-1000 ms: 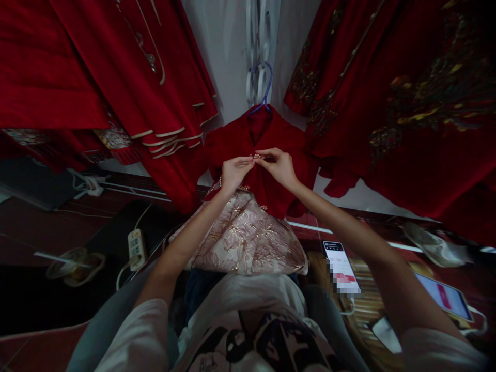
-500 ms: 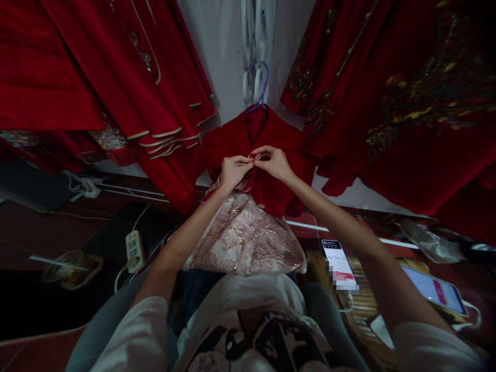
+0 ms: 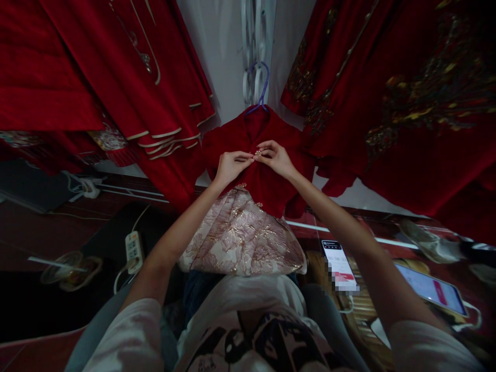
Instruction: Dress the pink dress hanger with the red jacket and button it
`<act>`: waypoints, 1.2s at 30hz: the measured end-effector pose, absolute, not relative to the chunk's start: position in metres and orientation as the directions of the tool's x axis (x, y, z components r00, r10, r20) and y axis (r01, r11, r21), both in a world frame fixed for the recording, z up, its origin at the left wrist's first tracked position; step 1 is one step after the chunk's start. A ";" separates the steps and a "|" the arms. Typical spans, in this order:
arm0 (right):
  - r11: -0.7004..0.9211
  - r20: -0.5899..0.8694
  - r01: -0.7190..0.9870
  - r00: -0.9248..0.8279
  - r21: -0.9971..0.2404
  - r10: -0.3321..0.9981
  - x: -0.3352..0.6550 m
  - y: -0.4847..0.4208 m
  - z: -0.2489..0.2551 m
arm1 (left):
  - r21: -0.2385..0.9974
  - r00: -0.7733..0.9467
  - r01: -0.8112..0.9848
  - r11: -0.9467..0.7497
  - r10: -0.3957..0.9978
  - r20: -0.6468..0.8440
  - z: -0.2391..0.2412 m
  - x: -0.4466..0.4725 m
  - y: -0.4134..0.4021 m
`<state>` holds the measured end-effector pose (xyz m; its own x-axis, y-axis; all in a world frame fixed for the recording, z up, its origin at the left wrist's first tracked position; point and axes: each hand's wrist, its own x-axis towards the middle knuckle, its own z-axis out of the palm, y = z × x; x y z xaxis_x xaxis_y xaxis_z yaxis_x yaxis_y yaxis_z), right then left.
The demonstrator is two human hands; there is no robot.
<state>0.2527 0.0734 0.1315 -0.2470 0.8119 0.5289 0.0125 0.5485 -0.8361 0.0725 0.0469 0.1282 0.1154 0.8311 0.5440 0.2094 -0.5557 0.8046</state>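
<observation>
A small red jacket (image 3: 273,188) hangs in front of me on a purple hanger (image 3: 266,82). Both my hands meet at the middle of its front. My left hand (image 3: 233,165) is closed in a pinch on the jacket's front edge. Thumb and fingers of my right hand (image 3: 277,159) pinch a shiny beaded fastener (image 3: 258,153) on the other edge, close to the left fingertips. Lower on the jacket are two more beaded fasteners. Below it, pink and gold brocade fabric (image 3: 244,235) spreads over my lap.
Red garments (image 3: 155,77) hang at left, and more red embroidered garments (image 3: 406,129) at right. A lit phone (image 3: 337,261) and a second phone (image 3: 430,288) lie at lower right. A power strip (image 3: 134,252) and clear plastic containers (image 3: 79,271) are at lower left.
My left hand has shifted slightly left and up, and the jacket's left front now hangs lower and flatter. My right fingers have lifted a little, showing more of the beaded fastener.
</observation>
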 end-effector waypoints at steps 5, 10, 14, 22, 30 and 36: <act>0.511 0.504 -0.028 -0.223 -0.859 0.835 0.252 0.070 0.122 | 0.810 0.027 0.172 -0.560 0.825 0.565 0.118 0.084 0.045; 0.523 0.512 0.015 -0.180 -0.853 0.840 0.254 0.071 0.119 | 0.817 0.016 0.160 -0.553 0.829 0.558 0.116 0.088 0.048; 0.531 0.516 0.034 -0.195 -0.847 0.834 0.256 0.077 0.121 | 0.776 0.079 0.243 -0.583 0.809 0.583 0.123 0.084 0.048; 0.551 0.503 0.059 -0.338 -0.832 0.796 0.266 0.081 0.133 | 0.624 0.221 0.423 -0.657 0.743 0.632 0.142 0.080 0.049; 0.532 0.519 -0.013 -0.248 -0.846 0.818 0.263 0.082 0.124 | 0.731 0.032 0.288 -0.618 0.769 0.638 0.123 0.096 0.042; 0.482 0.495 -0.114 -0.201 -0.869 0.845 0.261 0.085 0.116 | 0.788 -0.079 0.149 -0.598 0.787 0.612 0.111 0.105 0.053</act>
